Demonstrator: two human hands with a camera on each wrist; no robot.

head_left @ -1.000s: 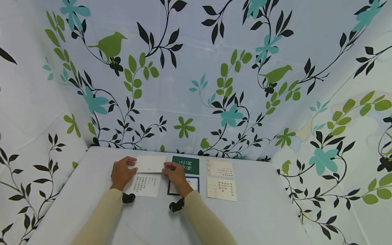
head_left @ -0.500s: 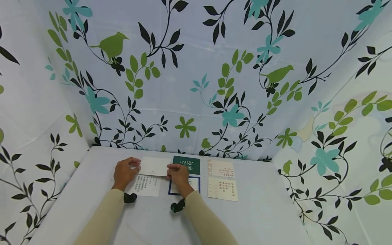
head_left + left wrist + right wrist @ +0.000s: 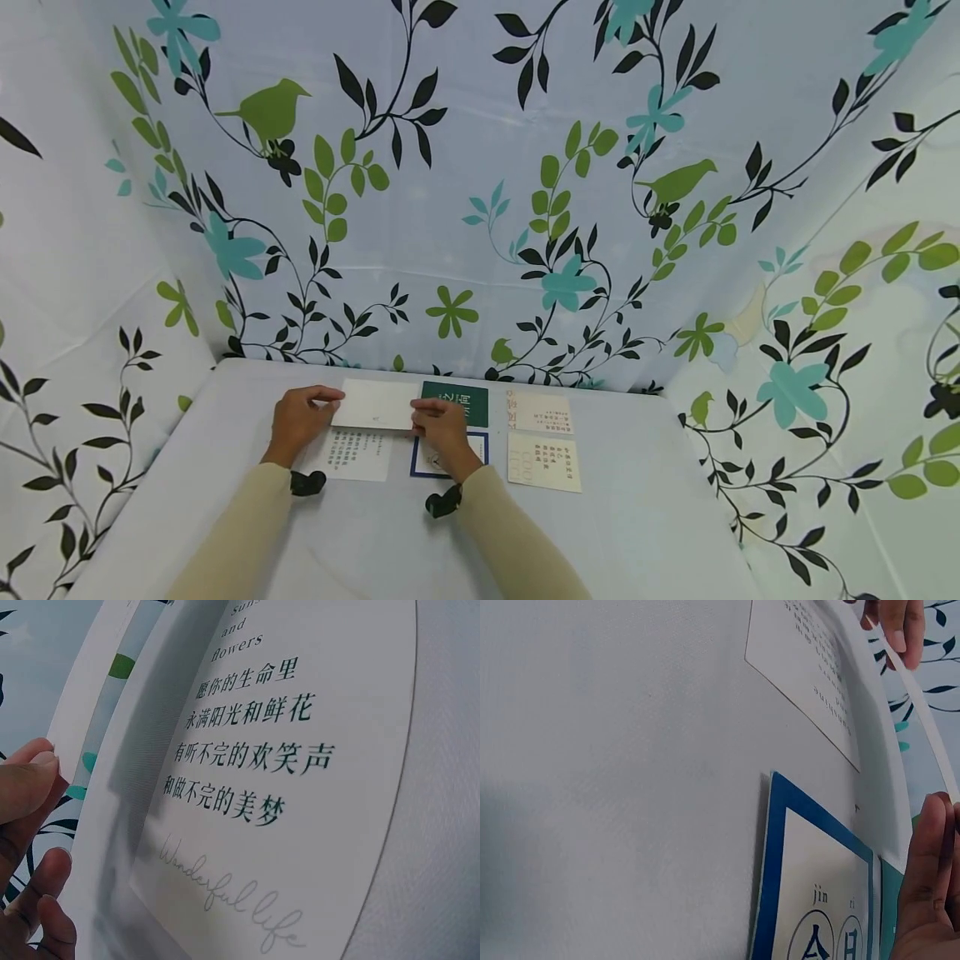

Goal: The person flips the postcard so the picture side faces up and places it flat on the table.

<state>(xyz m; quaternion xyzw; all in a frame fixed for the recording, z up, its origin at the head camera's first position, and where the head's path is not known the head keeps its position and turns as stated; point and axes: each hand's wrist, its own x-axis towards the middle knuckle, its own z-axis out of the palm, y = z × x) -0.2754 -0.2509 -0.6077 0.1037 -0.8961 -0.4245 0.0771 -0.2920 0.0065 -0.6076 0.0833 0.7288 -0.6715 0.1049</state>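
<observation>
A blank white card (image 3: 375,405) is held by its two short ends, close over the back left of the table. My left hand (image 3: 298,423) pinches its left end between thumb and fingers; the left wrist view shows that thumb (image 3: 26,787) on the card's edge. At the other end my right hand (image 3: 442,429) pinches it, and in the right wrist view the card appears edge-on as a thin strip (image 3: 928,724). Below lies a white card printed with dark text (image 3: 247,780), partly overlapped. A blue-bordered card (image 3: 821,862) lies under my right wrist.
A green card (image 3: 459,402) with pale characters lies behind my right hand, partly covered by it. Two cream printed cards, a rear one (image 3: 540,412) and a front one (image 3: 543,462), lie to the right. Leaf-patterned cloth (image 3: 480,208) hangs behind the white table (image 3: 660,517).
The white card has moved right with both hands and looks larger, lifted a little toward the head camera. My right hand covers more of the green card. The cards lying on the table stay put.
</observation>
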